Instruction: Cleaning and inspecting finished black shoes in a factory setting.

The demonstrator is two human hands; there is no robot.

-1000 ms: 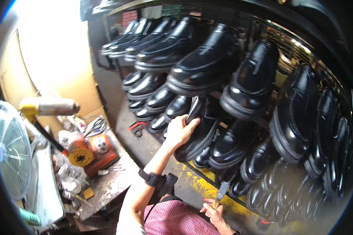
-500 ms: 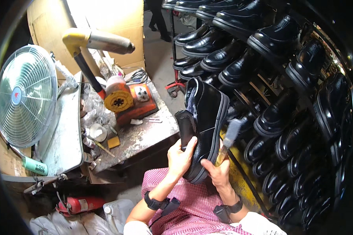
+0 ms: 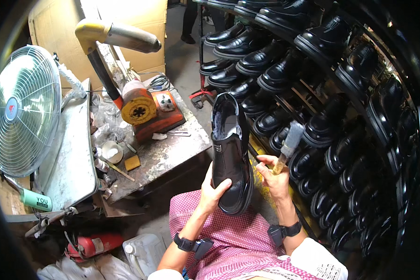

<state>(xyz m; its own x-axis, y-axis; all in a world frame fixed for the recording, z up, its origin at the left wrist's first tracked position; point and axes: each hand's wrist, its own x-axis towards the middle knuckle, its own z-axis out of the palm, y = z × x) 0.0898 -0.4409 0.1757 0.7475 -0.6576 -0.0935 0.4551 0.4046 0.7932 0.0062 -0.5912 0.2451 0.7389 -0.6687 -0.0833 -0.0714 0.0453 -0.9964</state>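
Observation:
My left hand point(image 3: 213, 190) is closed around the toe end of a glossy black shoe point(image 3: 232, 161), thumb across its upper. The shoe's opening faces up and away from me, its toe toward my lap, and the pale insole shows inside. Just right of the shoe, apart from it, my right hand point(image 3: 274, 179) pinches the wooden handle of a flat brush point(image 3: 288, 147). The brush's grey bristles point up and to the right. Dark straps circle both wrists.
Racks of black shoes point(image 3: 329, 123) fill the right side. At left stand a fan point(image 3: 25, 112) and a workbench point(image 3: 172, 156) bearing an orange-and-yellow machine point(image 3: 140, 112), a small cup point(image 3: 112, 152) and a yellow block point(image 3: 132, 163). A red extinguisher point(image 3: 93, 245) and white jug point(image 3: 144, 252) are below.
The shoe has turned from showing its side to showing its top and opening. My right hand has moved off the shoe to the right, carrying the brush.

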